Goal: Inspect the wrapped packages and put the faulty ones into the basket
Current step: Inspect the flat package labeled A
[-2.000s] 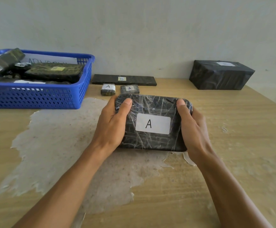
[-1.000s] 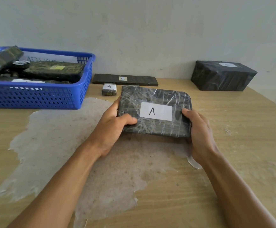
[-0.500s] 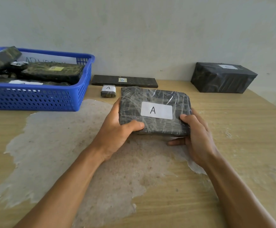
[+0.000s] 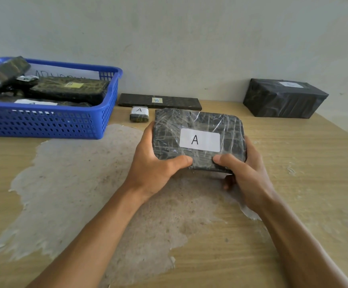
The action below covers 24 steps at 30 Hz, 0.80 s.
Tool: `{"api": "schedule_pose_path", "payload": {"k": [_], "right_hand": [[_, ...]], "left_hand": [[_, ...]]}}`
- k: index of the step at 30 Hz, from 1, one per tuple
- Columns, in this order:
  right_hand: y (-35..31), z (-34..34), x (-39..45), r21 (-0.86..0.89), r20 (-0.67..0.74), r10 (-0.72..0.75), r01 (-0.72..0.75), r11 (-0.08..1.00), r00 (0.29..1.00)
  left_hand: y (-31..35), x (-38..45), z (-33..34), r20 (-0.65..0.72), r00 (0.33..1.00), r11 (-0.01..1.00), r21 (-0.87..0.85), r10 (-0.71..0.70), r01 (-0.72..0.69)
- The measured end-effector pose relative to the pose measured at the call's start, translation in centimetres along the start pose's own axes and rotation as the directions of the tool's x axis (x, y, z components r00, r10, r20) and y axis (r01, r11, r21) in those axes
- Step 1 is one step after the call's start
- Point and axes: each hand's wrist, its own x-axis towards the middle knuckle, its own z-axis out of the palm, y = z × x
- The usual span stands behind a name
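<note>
Wood-grain table (image 4: 306,154) runs under our forearms, with a pale, rough patch (image 4: 81,183) where the surface layer has peeled. Above that patch we hold the black wrapped package (image 4: 198,140) in both hands, lifted clear of the table and tilted toward us so its white label marked "A" (image 4: 199,140) faces up. Our left hand (image 4: 154,169) grips the near left corner, thumb curled over the top face; our right hand (image 4: 245,173) grips the near right corner the same way, with fingers tucked underneath. The two thumbs nearly meet along the near edge.

Just beyond the package we see a small wrapped packet (image 4: 139,114), also labelled "A", lying on the table. Behind it, along the wall, lies a long flat package (image 4: 175,101) with a "B" label. To the far left stands the blue basket (image 4: 50,123), holding several dark wrapped packages. At the far right sits a large black wrapped box (image 4: 283,100), well apart from the others.
</note>
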Motion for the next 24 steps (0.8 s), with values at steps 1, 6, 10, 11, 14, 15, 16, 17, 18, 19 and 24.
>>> {"api": "schedule_pose_path", "payload": {"k": [1,6,10,11,14,15,16,17,18,19,24], "right_hand": [[-0.1,0.1,-0.1,-0.023,0.007,-0.003,0.004,1.0,1.0],[-0.3,0.0,-0.2,-0.075,0.088,-0.012,0.019,0.997,0.996],[-0.6,0.1,-0.5,-0.068,0.04,-0.051,0.054,0.996,0.998],[-0.7,0.2,-0.6,-0.084,0.011,-0.058,0.058,0.995,0.998],[-0.8,0.4,-0.7,-0.212,-0.099,-0.082,0.06,0.975,0.992],[-0.8,0.4,-0.8,-0.245,-0.125,-0.089,0.056,0.968,0.988],[-0.8,0.4,-0.8,-0.259,-0.139,-0.092,0.054,0.964,0.986],[-0.7,0.4,-0.8,-0.268,-0.146,-0.094,0.052,0.962,0.985],[-0.6,0.4,-0.8,-0.271,-0.145,-0.096,0.054,0.961,0.985],[-0.6,0.4,-0.7,-0.263,-0.138,-0.096,0.057,0.963,0.986],[-0.6,0.7,-0.7,-0.127,-0.135,-0.052,0.035,0.991,0.989]], "left_hand": [[0.0,0.1,0.0,-0.016,1.0,1.0,-0.008,-0.003,0.003],[0.1,0.3,-0.2,-0.038,0.999,0.999,-0.04,-0.013,0.012],[0.4,0.4,-1.0,0.025,0.998,0.998,-0.023,-0.054,0.054],[0.5,0.4,-1.3,0.06,0.995,0.996,-0.02,-0.082,0.083],[1.0,0.3,-1.8,0.168,0.98,0.993,-0.014,-0.109,0.113],[1.2,0.2,-1.8,0.172,0.98,0.995,0.001,-0.096,0.097],[1.4,0.1,-1.7,0.142,0.986,0.997,0.016,-0.081,0.08],[1.4,0.1,-1.6,0.092,0.994,0.997,0.037,-0.065,0.062],[1.4,0.2,-1.5,0.041,0.998,0.997,0.062,-0.05,0.047],[1.2,0.3,-1.4,0.008,0.999,0.996,0.084,-0.043,0.042],[0.7,0.4,-1.2,-0.013,0.999,0.992,0.117,-0.052,0.053]]}}
